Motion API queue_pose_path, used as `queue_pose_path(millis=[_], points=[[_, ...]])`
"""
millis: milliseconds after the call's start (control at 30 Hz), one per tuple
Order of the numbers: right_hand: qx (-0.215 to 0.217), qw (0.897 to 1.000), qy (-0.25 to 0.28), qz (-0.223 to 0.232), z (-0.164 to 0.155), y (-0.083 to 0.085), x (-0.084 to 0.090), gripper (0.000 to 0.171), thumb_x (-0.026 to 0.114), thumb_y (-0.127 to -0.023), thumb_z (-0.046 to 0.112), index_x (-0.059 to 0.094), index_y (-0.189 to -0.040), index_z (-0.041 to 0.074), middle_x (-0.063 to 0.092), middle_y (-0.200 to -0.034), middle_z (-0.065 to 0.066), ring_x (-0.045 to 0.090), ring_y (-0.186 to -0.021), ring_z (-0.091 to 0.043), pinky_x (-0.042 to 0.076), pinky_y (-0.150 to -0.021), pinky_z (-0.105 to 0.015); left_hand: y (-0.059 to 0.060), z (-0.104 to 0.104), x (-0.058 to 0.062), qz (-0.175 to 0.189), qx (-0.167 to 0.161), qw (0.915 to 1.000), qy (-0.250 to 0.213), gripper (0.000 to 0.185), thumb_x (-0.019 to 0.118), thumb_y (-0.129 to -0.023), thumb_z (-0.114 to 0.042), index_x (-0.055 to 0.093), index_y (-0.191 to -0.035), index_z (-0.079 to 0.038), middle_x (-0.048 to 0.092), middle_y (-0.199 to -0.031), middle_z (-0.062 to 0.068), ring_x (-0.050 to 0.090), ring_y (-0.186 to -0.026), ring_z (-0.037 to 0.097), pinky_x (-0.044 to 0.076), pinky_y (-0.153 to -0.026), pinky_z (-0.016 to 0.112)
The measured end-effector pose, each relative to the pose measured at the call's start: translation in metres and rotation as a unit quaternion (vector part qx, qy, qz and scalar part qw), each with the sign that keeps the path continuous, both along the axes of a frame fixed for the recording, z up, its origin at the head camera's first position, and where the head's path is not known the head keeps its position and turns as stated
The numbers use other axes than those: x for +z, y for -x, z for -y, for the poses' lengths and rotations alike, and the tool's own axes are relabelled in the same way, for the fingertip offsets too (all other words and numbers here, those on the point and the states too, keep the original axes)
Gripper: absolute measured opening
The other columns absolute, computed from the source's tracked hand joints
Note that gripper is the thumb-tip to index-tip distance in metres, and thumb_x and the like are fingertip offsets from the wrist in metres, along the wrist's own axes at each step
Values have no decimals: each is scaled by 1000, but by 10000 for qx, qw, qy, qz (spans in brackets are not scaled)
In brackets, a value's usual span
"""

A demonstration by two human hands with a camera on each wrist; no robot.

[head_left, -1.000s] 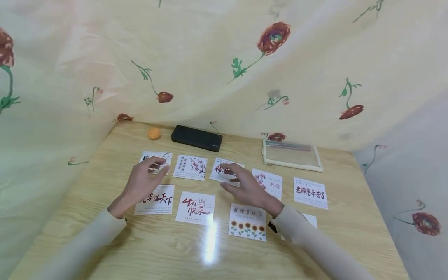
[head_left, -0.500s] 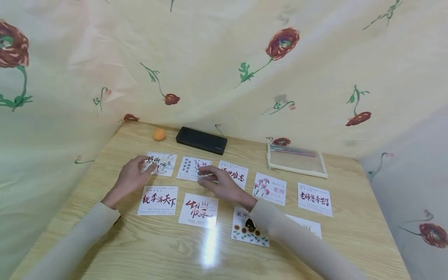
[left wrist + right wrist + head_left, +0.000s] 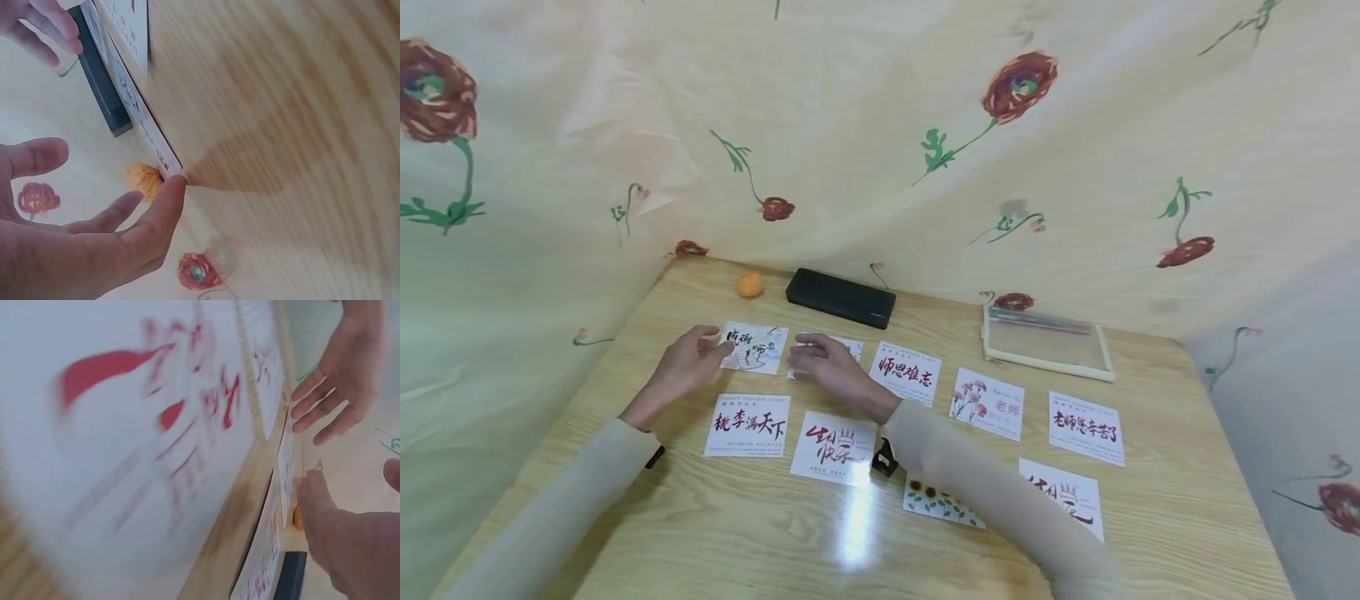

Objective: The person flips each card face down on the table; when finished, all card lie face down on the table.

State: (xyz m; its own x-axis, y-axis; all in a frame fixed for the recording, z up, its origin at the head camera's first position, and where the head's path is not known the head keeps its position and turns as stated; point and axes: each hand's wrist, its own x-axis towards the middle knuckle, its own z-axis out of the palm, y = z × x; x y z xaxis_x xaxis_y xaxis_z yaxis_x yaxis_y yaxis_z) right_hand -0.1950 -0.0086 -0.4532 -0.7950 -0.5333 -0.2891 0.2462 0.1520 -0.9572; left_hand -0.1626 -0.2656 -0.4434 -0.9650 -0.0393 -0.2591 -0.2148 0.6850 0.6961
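Several white greeting cards with red and black lettering lie in rows on the wooden table (image 3: 760, 533). My left hand (image 3: 709, 347) touches the left edge of the far-left card (image 3: 758, 347) with straight fingers; in the left wrist view one fingertip (image 3: 177, 183) meets that card's corner (image 3: 164, 161). My right hand (image 3: 801, 357) lies over the second card (image 3: 848, 346) in the back row and hides most of it. In the right wrist view the thumb (image 3: 310, 499) rests at a card's edge, with the left hand (image 3: 340, 381) beyond it.
A black case (image 3: 841, 297) and a small orange ball (image 3: 749, 285) lie at the table's back edge. A clear zip pouch (image 3: 1047, 348) sits at the back right. Floral cloth (image 3: 880, 125) hangs behind and at both sides.
My right hand has moved left along the back row, from the third card to the second. The left hand has stayed at the far-left card's edge. The camera has shifted a little.
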Motion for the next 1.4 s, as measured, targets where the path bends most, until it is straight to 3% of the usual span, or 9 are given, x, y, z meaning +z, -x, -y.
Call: queue_pose_path(millis=[200, 433, 600, 900, 1133, 1400], points=[[-352, 9980, 72, 527, 15, 3, 0, 72, 65, -100, 32, 34, -161, 8, 56, -152, -15, 59, -139, -32, 49, -117, -39, 3, 1, 1, 65, 3, 10000, -60, 69, 45, -110, -39, 30, -159, 7, 44, -156, 35, 46, -142, 52, 47, -111, 62], [-915, 9841, 671, 1367, 30, 3, 4, 66, 62, -104, 26, 33, -159, 3, 46, -157, -16, 51, -145, -34, 47, -118, -37, 2, 2, 1, 131, 4, 9999, -62, 68, 46, -110, -36, 29, -159, 8, 44, -155, 36, 47, -141, 53, 47, -111, 62], [-907, 9814, 780, 1499, 34, 3, 4, 61, 58, -104, 26, 38, -156, 1, 35, -162, -21, 47, -147, -36, 45, -120, -39, 0, 2, 0, 111, 32, 9999, -54, 67, 49, -109, -33, 30, -158, 10, 44, -153, 38, 46, -141, 53, 47, -112, 62], [-1155, 9717, 1061, 1768, 37, 3, 4, 60, 60, -101, 20, 40, -152, -4, 36, -161, -23, 49, -143, -37, 49, -118, -39, 2, -1, 0, 78, 80, 9999, 78, 68, 52, -108, -30, 30, -158, 10, 47, -150, 39, 49, -138, 52, 50, -109, 60], [-1067, 9745, 971, 1717, 36, 4, 5, 51, 56, -103, 22, 49, -148, -1, 33, -164, -25, 49, -142, -38, 54, -111, -36, 1, -5, -1, -15, 106, 9997, 198, 67, 54, -107, -30, 32, -157, 10, 48, -149, 39, 50, -137, 52, 50, -109, 60], [-1060, 9745, 1005, 1701, 37, 7, 3, 52, 58, -102, 22, 46, -147, -1, 40, -157, -23, 53, -137, -34, 53, -113, -38, -1, -8, -1, -14, 30, 9998, 206, 69, 54, -107, -31, 30, -159, 7, 46, -150, 40, 48, -139, 53, 48, -110, 62]])
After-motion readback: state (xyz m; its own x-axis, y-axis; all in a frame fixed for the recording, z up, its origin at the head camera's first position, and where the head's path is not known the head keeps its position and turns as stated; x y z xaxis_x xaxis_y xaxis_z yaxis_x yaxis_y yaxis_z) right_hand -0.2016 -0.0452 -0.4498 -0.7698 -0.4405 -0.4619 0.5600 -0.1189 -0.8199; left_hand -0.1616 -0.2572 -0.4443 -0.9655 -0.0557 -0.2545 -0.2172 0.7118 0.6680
